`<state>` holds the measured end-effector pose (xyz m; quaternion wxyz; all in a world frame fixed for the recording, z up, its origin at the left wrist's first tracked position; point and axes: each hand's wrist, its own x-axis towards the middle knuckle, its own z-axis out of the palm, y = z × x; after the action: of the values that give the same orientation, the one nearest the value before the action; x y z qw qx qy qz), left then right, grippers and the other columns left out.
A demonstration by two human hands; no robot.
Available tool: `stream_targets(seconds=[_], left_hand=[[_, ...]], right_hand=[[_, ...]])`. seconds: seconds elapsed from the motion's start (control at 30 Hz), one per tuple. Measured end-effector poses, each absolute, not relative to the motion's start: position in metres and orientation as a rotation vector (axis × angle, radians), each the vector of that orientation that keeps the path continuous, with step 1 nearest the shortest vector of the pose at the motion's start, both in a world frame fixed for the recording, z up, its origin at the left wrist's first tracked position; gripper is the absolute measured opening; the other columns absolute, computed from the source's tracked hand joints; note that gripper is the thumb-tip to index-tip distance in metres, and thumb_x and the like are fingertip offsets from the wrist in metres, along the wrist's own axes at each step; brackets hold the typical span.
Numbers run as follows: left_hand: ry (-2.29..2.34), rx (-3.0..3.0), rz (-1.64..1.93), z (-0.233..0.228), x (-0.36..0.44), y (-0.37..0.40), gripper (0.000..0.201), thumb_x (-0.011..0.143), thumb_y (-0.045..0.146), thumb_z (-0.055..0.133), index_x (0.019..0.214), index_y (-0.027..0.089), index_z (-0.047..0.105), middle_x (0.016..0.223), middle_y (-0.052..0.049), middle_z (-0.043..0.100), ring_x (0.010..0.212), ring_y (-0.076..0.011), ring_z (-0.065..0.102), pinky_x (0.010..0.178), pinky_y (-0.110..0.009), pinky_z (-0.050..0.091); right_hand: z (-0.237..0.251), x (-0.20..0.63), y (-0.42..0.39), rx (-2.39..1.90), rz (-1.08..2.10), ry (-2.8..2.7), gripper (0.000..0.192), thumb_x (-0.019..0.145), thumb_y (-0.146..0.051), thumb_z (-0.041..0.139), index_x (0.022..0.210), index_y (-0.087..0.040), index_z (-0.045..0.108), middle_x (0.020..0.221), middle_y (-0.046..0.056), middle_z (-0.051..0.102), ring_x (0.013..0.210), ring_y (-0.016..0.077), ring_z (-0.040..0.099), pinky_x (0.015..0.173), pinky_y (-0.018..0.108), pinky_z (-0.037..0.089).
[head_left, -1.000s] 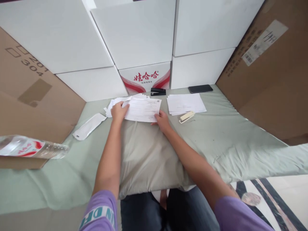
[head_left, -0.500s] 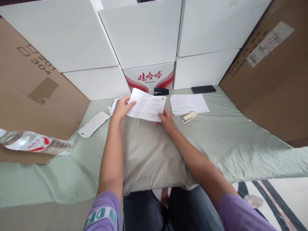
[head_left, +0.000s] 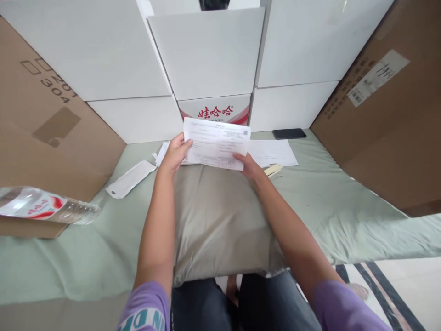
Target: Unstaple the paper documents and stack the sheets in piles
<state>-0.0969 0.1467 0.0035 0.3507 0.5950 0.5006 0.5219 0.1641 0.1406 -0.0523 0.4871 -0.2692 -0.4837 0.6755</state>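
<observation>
A printed sheet of paper [head_left: 215,143] is held up and spread between both hands, its text side facing me. My left hand [head_left: 175,153] pinches its left edge, thumb on the front. At its lower right, my right hand [head_left: 248,164] grips the sheet, also with the thumb in front. Behind the right part lies a stack of papers [head_left: 274,151] on the cloth. A cream stapler [head_left: 273,170] is partly covered by my right wrist. More white papers [head_left: 161,154] lie behind my left hand. Whether the held paper is one sheet or more, I cannot tell.
White boxes [head_left: 206,55] form a wall at the back, with cardboard boxes [head_left: 386,119] at both sides. A black phone [head_left: 289,134] lies at the back right. On the left are a white packet [head_left: 131,179] and a water bottle [head_left: 48,205]. Green cloth [head_left: 317,197] covers the surface.
The paper has been turned more level and spread wider, with my right hand moving right and slightly up. It now hides the black stapler at the back. The view has shifted slightly.
</observation>
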Motion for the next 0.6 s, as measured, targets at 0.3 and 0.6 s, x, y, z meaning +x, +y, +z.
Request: stream_targets(seconds=[0.3,0.6], left_hand=[[1.369,1.665,1.225,-0.047,-0.108,0.177,0.043,0.09,0.035,0.053,0.13,0.019,0.059,0.123,-0.011,0.073,0.116,-0.0276,0.068,0.099,-0.047,0.053],[1.879,2.324,0.616,-0.077,-0.078,0.166,0.054,0.089,0.045,0.062,0.138,0.024,0.06,0.145,-0.014,0.06,0.145,-0.0312,0.043,0.12,-0.052,0.026]], right_hand=[[-0.076,0.165,0.163,-0.989,1.343,-0.922,0.027,0.09,-0.032,0.061,0.112,-0.016,0.059,0.096,0.008,0.075,0.059,0.0175,0.071,0.039,0.023,0.051],[-0.092,0.16,0.17,-0.888,1.17,-0.625,0.03,0.09,-0.031,0.054,0.118,-0.022,0.048,0.11,0.005,0.07,0.062,0.0139,0.071,0.041,0.022,0.053]])
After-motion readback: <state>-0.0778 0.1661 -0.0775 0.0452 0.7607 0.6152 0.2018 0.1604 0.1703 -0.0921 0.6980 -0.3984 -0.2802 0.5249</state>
